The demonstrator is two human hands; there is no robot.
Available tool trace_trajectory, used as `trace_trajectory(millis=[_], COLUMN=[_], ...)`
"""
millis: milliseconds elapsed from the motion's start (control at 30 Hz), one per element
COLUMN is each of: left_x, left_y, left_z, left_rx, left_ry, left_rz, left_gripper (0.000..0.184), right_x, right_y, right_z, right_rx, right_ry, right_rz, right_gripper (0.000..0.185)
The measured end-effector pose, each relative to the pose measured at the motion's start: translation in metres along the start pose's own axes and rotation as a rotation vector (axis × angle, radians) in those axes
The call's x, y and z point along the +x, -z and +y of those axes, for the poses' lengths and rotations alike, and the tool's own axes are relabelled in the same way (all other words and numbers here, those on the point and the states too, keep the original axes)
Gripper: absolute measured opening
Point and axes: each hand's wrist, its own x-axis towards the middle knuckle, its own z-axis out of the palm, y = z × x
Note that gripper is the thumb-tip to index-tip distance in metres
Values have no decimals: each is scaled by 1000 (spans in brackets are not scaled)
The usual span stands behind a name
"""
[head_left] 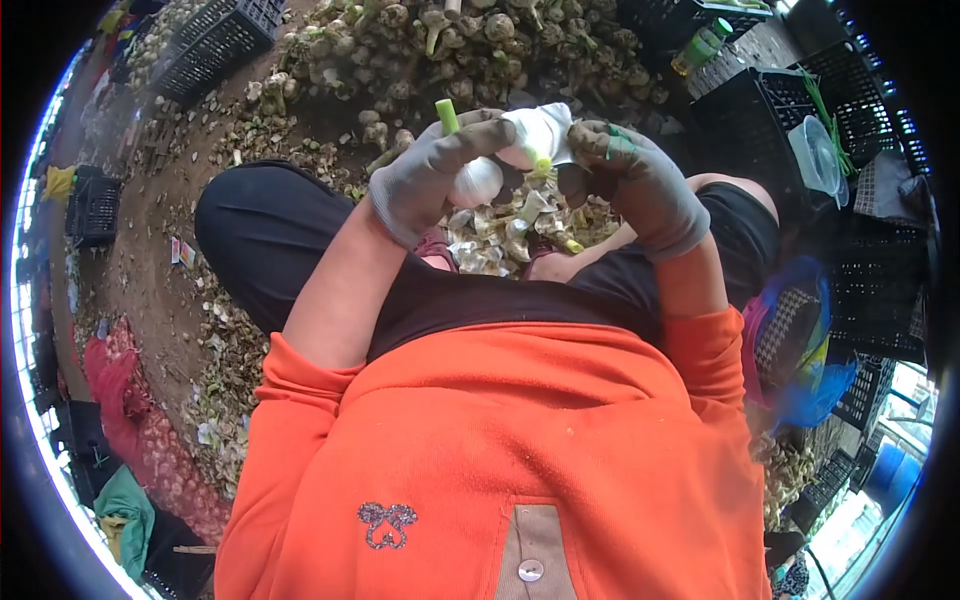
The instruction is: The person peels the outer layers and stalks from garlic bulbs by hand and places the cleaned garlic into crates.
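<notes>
In front of my knees, both my hands wear grey, dirt-stained gloves. My left hand [430, 180] is closed round a white garlic bulb [478, 182], and a cut green stem [447, 116] sticks up past its fingers. Between the two hands is a second garlic bulb [530, 140], with white skin peeling loose at its right side and a cut stem end facing me. The bent fingers of my right hand [640, 185] pinch that loose skin. Some fingertips are hidden behind the bulbs. Below the hands, peeled skins and stem pieces [500, 240] lie between my feet.
A large heap of dirty garlic bulbs [480, 50] lies ahead. Black plastic crates stand at the upper left [215, 45] and right [750, 120]. One right-hand crate carries a clear plastic tub [817, 155]. A green-capped bottle [702, 47] is nearby. Red net sacks [150, 440] lie at left.
</notes>
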Motion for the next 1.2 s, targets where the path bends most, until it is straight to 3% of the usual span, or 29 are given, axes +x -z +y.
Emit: trace_trajectory(millis=[67,200,233,267,333,367,467,500,633,700,900,1000,1200], left_x=[-2,1,-3,-6,-4,-3,-3,1,12,11,9,12,15], left_y=[-9,28,29,29,29,26,21,22,16,14,7,7,-2], left_z=[-2,-7,-3,1,-5,-4,-5,-8,-22,-22,-17,-25,-21], left_rx=[-27,-539,-622,-567,-402,-440,-347,-340,-168,-168,-152,169,172], left_ry=[-18,-146,-126,-154,-160,-136,-85,-87,-147,-129,-73,-279,-264], left_rz=[34,-411,-292,-230,-50,-112,-24,-5,16,-42,71,55,64], left_gripper=[50,59,61,60,57,54,49,47,39,37,31,29,30], right_x=[1,17,20,15,7,8,7,7,8,11,14,15,10], right_y=[6,46,47,44,26,21,-4,-8,-40,-41,-37,-36,-37], right_z=[3,53,56,63,71,69,30,26,7,10,14,14,14], right_rx=[-39,-253,-517,-1029,-1493,-1513,-1249,-1205,-1207,-1242,-1317,-1289,-1178], right_ry=[-3,-113,-179,-43,198,340,265,503,847,841,920,884,809], right_rz=[-33,193,122,110,142,188,288,340,334,346,374,373,413], right_gripper=[30,35,40,43,51,45,28,21,27,28,26,24,18])
